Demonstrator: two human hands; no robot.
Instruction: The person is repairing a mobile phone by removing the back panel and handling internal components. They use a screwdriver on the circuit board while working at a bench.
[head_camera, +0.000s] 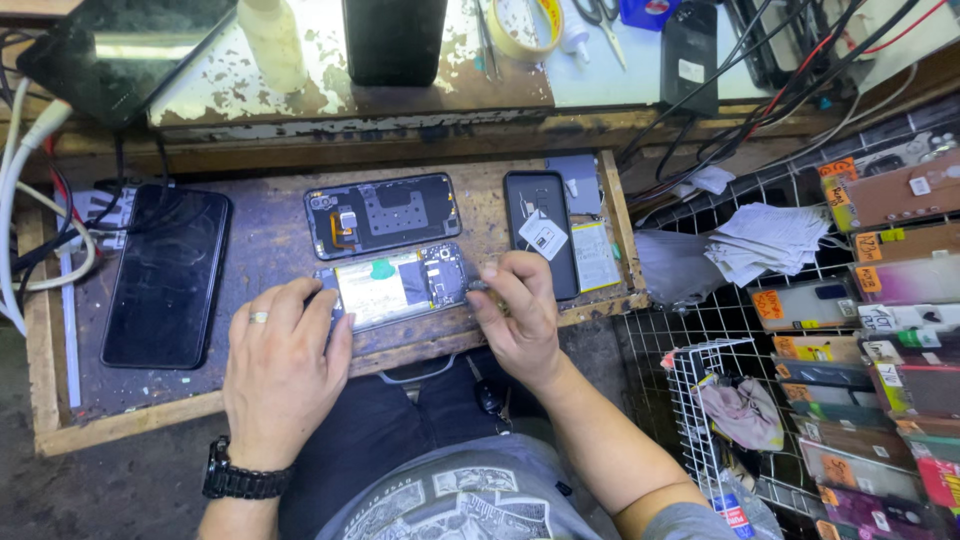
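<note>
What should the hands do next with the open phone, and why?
Probably ease the small part at the open phone's right end free. The right hand pinches there with its fingertips, while the left hand lies flat on the phone's left end, steadying it on the wooden tray. The removed back cover lies just behind.

Opened phone: back removed, lying flat and lengthwise across the front of the wooden tray. Pale battery fills its middle, green tab on the upper edge, dark circuit board at right end. Left end hidden under a hand.
</note>
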